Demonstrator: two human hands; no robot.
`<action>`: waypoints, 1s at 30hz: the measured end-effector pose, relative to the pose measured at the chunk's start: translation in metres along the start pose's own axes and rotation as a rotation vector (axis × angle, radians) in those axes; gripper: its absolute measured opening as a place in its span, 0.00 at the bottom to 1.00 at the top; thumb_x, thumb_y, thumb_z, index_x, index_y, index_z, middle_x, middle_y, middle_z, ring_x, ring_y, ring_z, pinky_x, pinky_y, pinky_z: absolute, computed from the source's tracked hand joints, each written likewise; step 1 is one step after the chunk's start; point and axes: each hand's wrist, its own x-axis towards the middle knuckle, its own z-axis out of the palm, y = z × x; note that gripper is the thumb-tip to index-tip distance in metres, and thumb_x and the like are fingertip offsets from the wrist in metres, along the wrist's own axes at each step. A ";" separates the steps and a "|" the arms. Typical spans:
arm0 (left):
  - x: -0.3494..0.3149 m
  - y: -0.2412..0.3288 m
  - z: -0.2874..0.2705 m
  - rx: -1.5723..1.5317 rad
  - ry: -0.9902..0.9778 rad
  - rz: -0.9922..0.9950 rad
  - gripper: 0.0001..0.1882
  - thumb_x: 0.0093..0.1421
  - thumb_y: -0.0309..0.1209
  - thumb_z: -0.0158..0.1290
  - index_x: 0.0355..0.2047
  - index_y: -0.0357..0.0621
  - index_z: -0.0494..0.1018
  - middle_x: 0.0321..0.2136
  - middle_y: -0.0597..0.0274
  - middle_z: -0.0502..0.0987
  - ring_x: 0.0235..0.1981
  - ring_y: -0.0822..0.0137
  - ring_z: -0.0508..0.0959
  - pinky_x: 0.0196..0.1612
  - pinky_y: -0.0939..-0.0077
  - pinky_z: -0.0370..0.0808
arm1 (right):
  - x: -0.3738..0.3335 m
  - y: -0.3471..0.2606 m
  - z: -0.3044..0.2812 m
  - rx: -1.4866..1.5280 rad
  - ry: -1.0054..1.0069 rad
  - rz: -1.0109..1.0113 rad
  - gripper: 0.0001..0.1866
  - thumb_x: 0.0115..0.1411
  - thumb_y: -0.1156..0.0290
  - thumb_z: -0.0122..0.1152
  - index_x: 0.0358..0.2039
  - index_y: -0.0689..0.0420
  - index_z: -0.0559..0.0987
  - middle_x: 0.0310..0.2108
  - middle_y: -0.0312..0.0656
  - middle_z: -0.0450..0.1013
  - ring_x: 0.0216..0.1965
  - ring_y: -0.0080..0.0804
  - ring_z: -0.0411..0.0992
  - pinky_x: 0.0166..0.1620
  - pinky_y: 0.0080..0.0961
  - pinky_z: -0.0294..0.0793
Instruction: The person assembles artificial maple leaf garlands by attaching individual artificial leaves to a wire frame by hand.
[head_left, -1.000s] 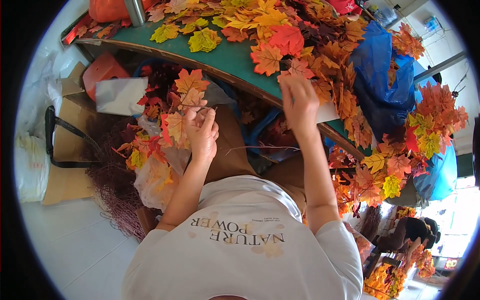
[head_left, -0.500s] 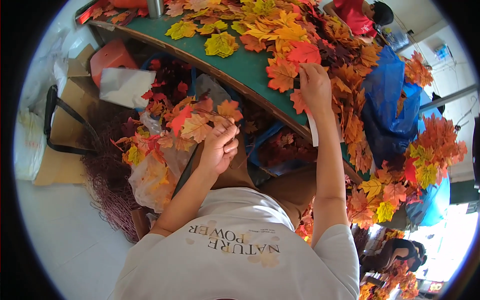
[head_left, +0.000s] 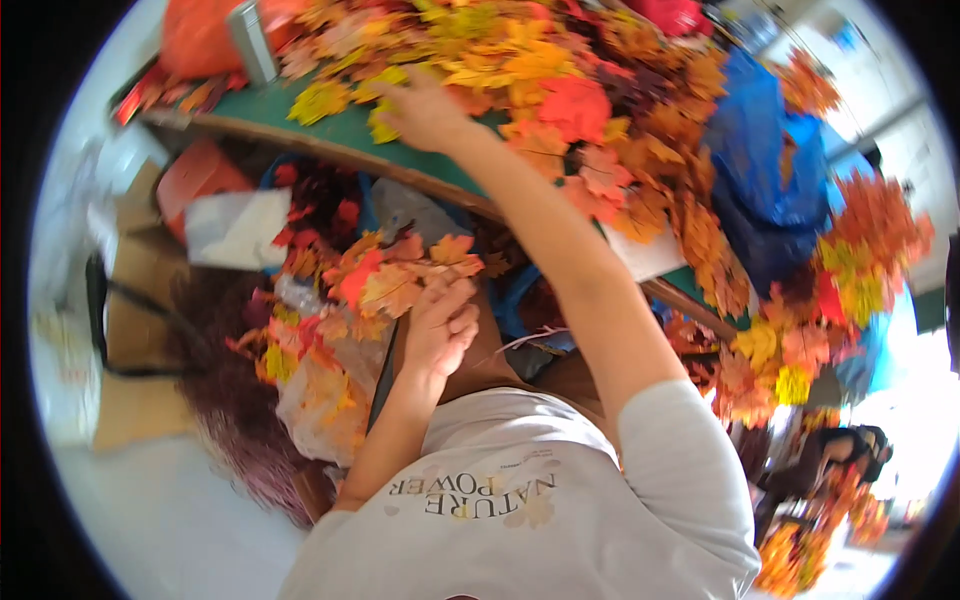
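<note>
My left hand [head_left: 445, 325] is closed round the stem end of an artificial maple leaf branch [head_left: 385, 285], whose orange and red leaves fan out beyond my fingers. A thin pinkish stem [head_left: 530, 338] sticks out near that hand. Across the green-topped table [head_left: 268, 105] my right hand [head_left: 425, 112] reaches out, slightly blurred, its fingers apart over a yellow-green leaf [head_left: 383, 127]. Another yellow leaf [head_left: 320, 102] lies just left of it. Whether the fingertips touch the leaf is hard to see. Red leaves [head_left: 574, 110] lie to the right of my right forearm.
A metal cylinder [head_left: 252, 42] stands by an orange bag [head_left: 200, 40] on the table. Blue plastic [head_left: 765, 150] bulges at the right. Below the table edge are a red stool [head_left: 205, 180], a cardboard box [head_left: 150, 300] and bundled purple stems [head_left: 235, 370]. Another person [head_left: 850, 450] is at far right.
My right hand has moved left across the table from the red leaves to the yellow-green ones. My left hand still holds the branch. The whole view has shifted somewhat.
</note>
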 end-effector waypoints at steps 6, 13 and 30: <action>0.004 0.011 -0.005 -0.034 0.021 0.012 0.05 0.62 0.27 0.47 0.38 0.48 0.66 0.24 0.73 0.68 0.12 0.83 0.58 0.11 0.91 0.52 | 0.012 0.016 0.020 -0.083 -0.312 0.178 0.18 0.56 0.65 0.52 0.47 0.55 0.72 0.48 0.50 0.67 0.50 0.46 0.67 0.49 0.39 0.69; -0.004 0.006 -0.004 -0.015 0.093 0.088 0.07 0.60 0.25 0.48 0.39 0.50 0.67 0.24 0.73 0.68 0.12 0.83 0.60 0.12 0.90 0.53 | -0.021 0.008 -0.060 -0.299 -0.453 0.231 0.13 0.54 0.64 0.53 0.40 0.51 0.75 0.37 0.45 0.75 0.42 0.42 0.73 0.40 0.39 0.73; 0.000 0.010 -0.002 -0.075 0.030 0.051 0.08 0.59 0.25 0.50 0.40 0.46 0.68 0.26 0.69 0.70 0.13 0.82 0.62 0.11 0.92 0.52 | -0.017 0.029 -0.065 -0.372 -0.016 0.184 0.09 0.54 0.66 0.59 0.28 0.59 0.80 0.24 0.52 0.72 0.27 0.48 0.71 0.32 0.38 0.72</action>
